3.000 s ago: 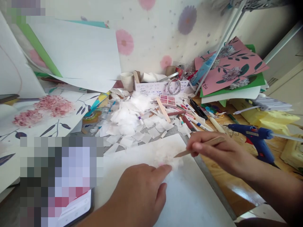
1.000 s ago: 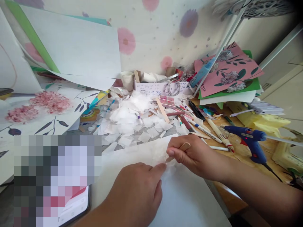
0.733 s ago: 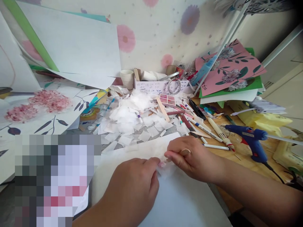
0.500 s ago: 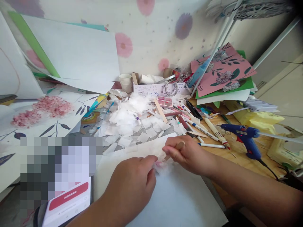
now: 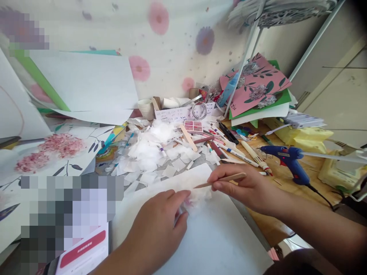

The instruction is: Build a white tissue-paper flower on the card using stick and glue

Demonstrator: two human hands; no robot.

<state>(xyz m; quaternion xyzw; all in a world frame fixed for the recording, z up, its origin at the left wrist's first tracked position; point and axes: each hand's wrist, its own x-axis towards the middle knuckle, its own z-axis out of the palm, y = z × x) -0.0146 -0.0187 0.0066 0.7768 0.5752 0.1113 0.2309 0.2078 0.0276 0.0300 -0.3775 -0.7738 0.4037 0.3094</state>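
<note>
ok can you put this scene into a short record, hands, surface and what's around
left hand: thumb and index apart, at the pink-and-white tuft
right hand: holding wooden stick, thin end near the tuft
under tuft: white sheet
beyond sheet: white tissue pile, pink palette
far right: blue glue gun
near left: phone

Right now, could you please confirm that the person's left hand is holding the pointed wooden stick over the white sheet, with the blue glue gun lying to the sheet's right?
Not quite: the head view shows the right hand holding the pointed wooden stick over the white sheet, not the left hand; the blue glue gun lies as you say.
</note>
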